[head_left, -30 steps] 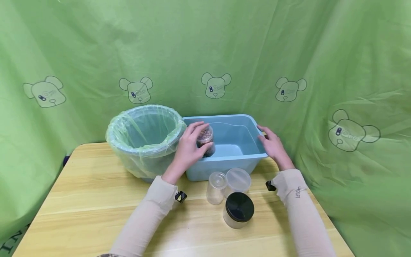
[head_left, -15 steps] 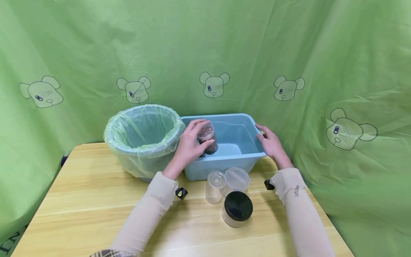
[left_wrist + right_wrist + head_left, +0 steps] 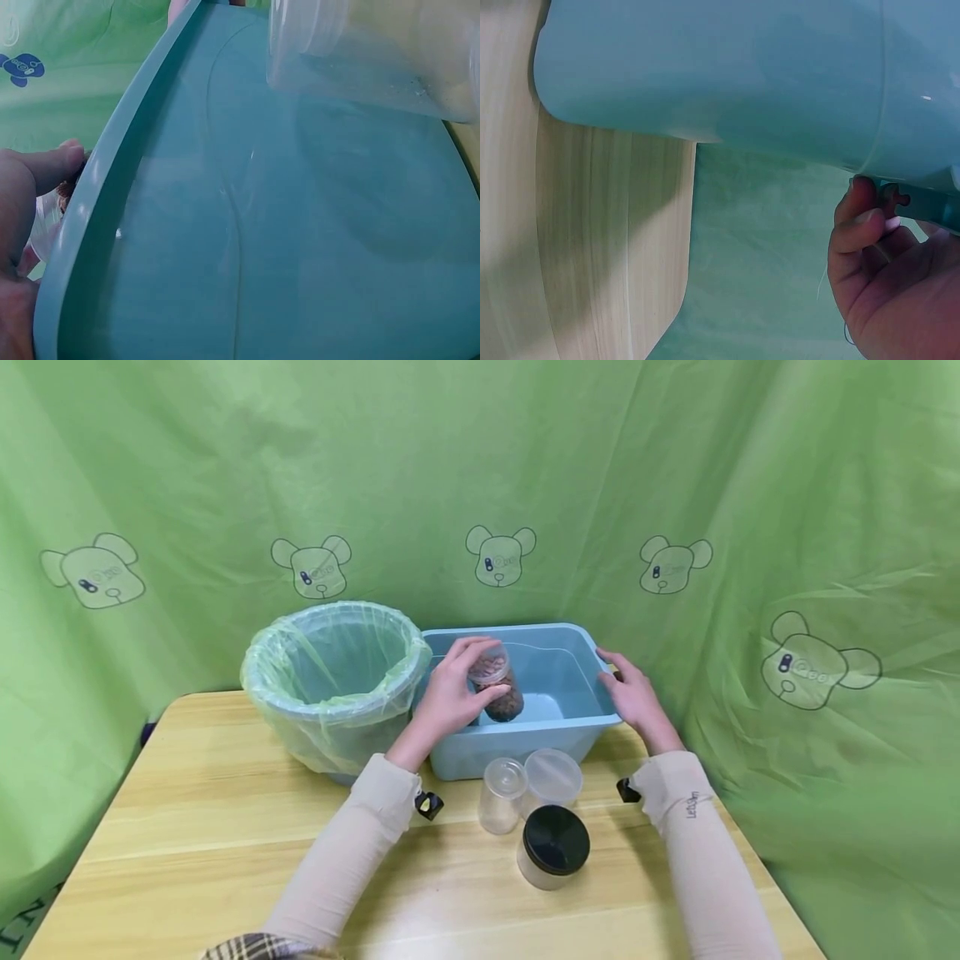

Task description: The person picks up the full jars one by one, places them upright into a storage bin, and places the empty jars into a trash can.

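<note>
My left hand [image 3: 452, 695] reaches over the front rim of a blue plastic bin [image 3: 536, 743] and grips a clear jar [image 3: 501, 693] inside it. The jar is filled with small reddish-brown pieces that look like nuts. It leans, its base toward the right, near the bin's left part. In the left wrist view the thumb [image 3: 56, 166] lies along the jar, which is mostly hidden behind the bin wall. My right hand [image 3: 633, 697] holds the bin's right end at the rim. In the right wrist view its fingers [image 3: 859, 225] curl at the handle there.
A round bin [image 3: 337, 727] lined with a green bag stands against the blue bin's left end. In front are a clear upturned cup [image 3: 502, 802], a clear tub [image 3: 553, 774] and a black-lidded jar [image 3: 555, 847] on the wooden table [image 3: 225, 827]. Green cloth [image 3: 405, 468] hangs behind.
My left hand has shifted a little to the right with the nut jar, which leans more and shows more of its side. The right hand stays at the bin's rim.
</note>
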Demonstrator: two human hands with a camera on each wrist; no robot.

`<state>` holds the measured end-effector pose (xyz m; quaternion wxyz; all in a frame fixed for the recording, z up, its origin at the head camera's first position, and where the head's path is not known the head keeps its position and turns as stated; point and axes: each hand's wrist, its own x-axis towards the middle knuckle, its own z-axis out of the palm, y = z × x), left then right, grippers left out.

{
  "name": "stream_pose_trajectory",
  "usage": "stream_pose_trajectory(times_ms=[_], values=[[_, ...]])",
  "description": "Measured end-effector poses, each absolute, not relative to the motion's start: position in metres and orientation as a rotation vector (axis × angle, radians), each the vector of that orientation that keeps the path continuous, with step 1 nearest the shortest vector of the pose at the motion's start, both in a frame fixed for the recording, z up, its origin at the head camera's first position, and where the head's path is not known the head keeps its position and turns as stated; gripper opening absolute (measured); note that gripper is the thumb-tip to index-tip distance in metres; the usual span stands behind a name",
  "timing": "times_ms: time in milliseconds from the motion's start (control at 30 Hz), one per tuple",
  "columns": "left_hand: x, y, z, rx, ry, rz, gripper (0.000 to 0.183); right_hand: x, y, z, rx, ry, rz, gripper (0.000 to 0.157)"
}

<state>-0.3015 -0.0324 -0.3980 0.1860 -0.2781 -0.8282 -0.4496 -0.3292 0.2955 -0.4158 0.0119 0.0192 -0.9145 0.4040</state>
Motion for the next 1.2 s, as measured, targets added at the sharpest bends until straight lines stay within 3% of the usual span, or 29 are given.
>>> stream_pose_trajectory(times_ms=[933, 1200], values=[[-0.3083, -0.0281, -0.3991, -0.871, -2.754, -1.018, 0.078, -0.3273, 0.2953, -0.4168, 0.062, -2.848, 1.258, 0.057], [-0.3093, -0.0268, -0.4026, -0.904, -2.797, -0.939, 0.075, -0.3265, 0.2948, -0.4178, 0.073, -2.853, 1.255, 0.057]])
